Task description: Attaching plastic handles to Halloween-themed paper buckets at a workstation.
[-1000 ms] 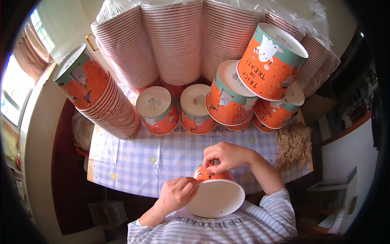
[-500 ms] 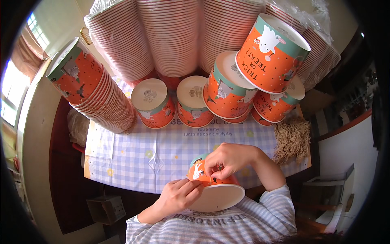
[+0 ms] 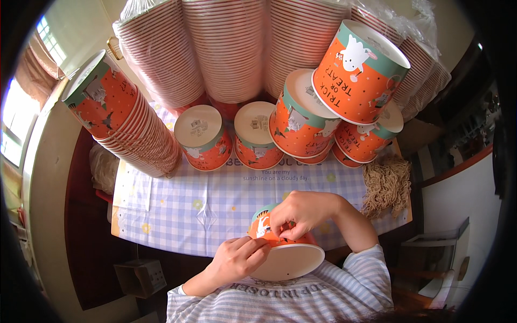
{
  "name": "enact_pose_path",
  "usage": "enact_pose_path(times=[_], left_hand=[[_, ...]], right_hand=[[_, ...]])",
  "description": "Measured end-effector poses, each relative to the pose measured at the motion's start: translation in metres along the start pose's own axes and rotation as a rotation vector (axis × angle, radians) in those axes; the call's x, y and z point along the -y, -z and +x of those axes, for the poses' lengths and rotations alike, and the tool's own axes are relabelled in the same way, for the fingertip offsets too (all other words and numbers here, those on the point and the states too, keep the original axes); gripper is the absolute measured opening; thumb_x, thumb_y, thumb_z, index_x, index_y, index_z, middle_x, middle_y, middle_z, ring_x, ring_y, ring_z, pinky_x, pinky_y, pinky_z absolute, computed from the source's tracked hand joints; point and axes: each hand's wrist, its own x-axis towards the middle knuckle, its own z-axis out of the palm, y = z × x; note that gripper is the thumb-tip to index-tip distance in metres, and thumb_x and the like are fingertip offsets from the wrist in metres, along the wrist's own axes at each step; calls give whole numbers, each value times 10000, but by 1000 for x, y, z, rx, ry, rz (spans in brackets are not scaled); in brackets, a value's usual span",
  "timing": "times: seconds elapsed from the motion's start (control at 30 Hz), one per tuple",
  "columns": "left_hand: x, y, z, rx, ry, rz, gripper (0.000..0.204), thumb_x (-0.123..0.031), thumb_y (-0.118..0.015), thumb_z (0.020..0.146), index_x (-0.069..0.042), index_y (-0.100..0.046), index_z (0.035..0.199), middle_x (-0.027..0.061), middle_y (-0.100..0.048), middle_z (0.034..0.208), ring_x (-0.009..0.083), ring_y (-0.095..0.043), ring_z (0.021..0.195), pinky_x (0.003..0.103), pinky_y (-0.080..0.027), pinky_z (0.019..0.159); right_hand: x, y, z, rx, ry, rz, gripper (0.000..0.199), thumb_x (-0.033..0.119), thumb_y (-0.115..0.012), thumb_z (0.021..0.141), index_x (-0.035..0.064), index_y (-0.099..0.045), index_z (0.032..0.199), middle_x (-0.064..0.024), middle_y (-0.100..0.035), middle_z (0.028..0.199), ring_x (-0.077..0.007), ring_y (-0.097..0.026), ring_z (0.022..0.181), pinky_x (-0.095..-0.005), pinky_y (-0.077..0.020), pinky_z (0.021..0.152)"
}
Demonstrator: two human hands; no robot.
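Observation:
An orange paper bucket [image 3: 291,262] with a green band and white cartoon figures lies tilted at the table's near edge, its pale open mouth toward me. My left hand [image 3: 238,259] is closed against the left of its side, fingers bent near the rim. Over the bucket's upper side, my right hand [image 3: 302,214] is bent down with thumb and fingers pinched together at the printed wall. Whatever is between those fingertips is too small to make out. A small dark hole shows in the bucket's inner wall near the lower rim.
A bundle of beige cords [image 3: 388,185] lies at the table's right side. Matching buckets [image 3: 203,137] stand upside down along the back, piled higher at right [image 3: 362,72]. A tall nested stack [image 3: 134,126] leans at left. Plastic-wrapped stacks [image 3: 223,51] rise behind. A checked cloth [image 3: 177,215] covers the table.
My right hand has shifted very slightly left and down at the bucket's wall, still pinched. The left hand and the bucket look unmoved.

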Motion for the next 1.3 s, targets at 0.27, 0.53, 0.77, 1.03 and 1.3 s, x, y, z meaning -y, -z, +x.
enact_pose_path(times=[0.27,0.53,0.77,1.03,1.3], left_hand=[[6,-5,4,-99,51,-102,201,-50,-674,667,-34,-568,836,37,-586,751,153,-549,538,267,-446,427],[5,-8,6,-113,118,19,222,-69,-661,687,-74,-578,893,5,-513,637,139,-514,496,269,-425,414],[3,-8,10,-120,221,56,214,-38,-681,652,-88,-603,844,17,-538,607,166,-541,500,287,-423,418],[7,-11,14,-153,378,47,154,-54,-686,670,-76,-611,803,44,-528,594,208,-547,498,311,-424,434],[27,-16,23,-198,373,93,118,-102,-660,724,-83,-585,813,40,-552,640,211,-558,540,319,-441,461]], right_hand=[[0,3,-4,-44,88,-72,150,88,-627,745,84,-664,890,-51,-614,813,-229,-594,734,-314,-475,652],[-2,-1,-9,-117,99,-92,223,71,-609,770,111,-658,984,-69,-622,852,-246,-592,780,-331,-479,686],[11,-3,-11,-271,-5,-283,210,114,-628,760,134,-660,966,-50,-630,807,-226,-595,738,-327,-488,626],[13,-15,-11,-450,78,-518,220,136,-644,693,151,-649,912,11,-636,828,-179,-570,674,-306,-493,548],[-12,-19,-1,-550,142,-708,281,92,-634,678,144,-595,952,2,-590,723,-175,-564,657,-300,-484,511]])
